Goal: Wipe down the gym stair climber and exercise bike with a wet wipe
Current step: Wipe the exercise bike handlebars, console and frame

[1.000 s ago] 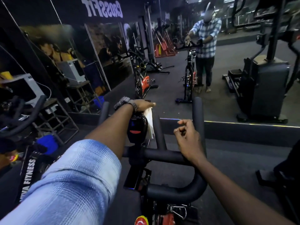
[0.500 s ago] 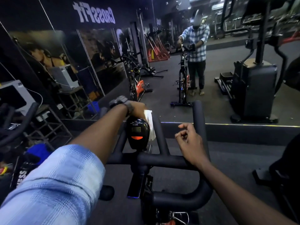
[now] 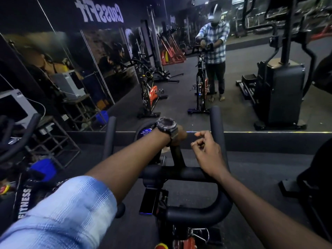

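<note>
Hands: 2 | left hand (image 3: 177,135) grips centre handlebar post (image 3: 177,155) | right hand (image 3: 206,148) loosely curled, holding nothing

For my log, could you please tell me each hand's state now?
Left hand: grips the handlebar prong.
Right hand: loosely curled, holding nothing.
</note>
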